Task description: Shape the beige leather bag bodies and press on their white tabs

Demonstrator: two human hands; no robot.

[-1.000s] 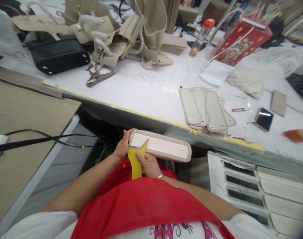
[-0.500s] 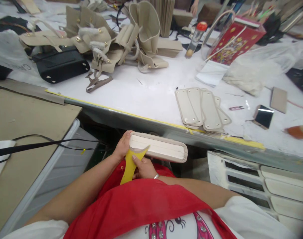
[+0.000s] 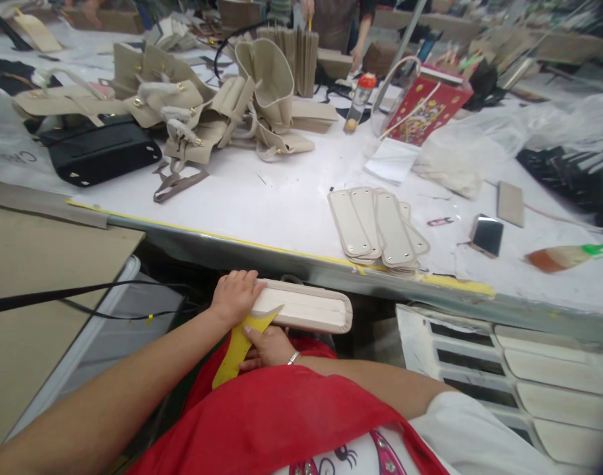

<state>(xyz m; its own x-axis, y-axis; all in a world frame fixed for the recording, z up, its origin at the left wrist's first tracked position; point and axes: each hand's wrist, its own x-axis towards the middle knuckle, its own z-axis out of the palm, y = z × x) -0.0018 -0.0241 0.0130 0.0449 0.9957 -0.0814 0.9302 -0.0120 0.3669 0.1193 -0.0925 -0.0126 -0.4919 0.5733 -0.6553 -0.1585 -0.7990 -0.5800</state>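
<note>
A beige box-shaped bag piece (image 3: pixel 306 307), its pale flat side facing up, is in front of my body below the table edge. My left hand (image 3: pixel 236 297) is closed over its left end, fingers on the far rim. My right hand (image 3: pixel 272 345), with a metal band at the wrist, grips a flat yellow piece with a pointed tip (image 3: pixel 235 349), thumb on top. The yellow tip lies over the near left part of the pale side. The right fingers are partly hidden underneath.
On the white table (image 3: pixel 262 211) are stacked beige panels (image 3: pixel 393 231), a phone (image 3: pixel 486 235), a brush bottle (image 3: pixel 553 257), beige bags (image 3: pixel 269 72), a black bag (image 3: pixel 103 152) and a red paper bag (image 3: pixel 425 105). A slotted rack (image 3: pixel 464 356) stands right; people are behind.
My left hand has shifted from the side of the bag piece to over its top left end. The view has tilted up, and both hands and the piece appear further left.
</note>
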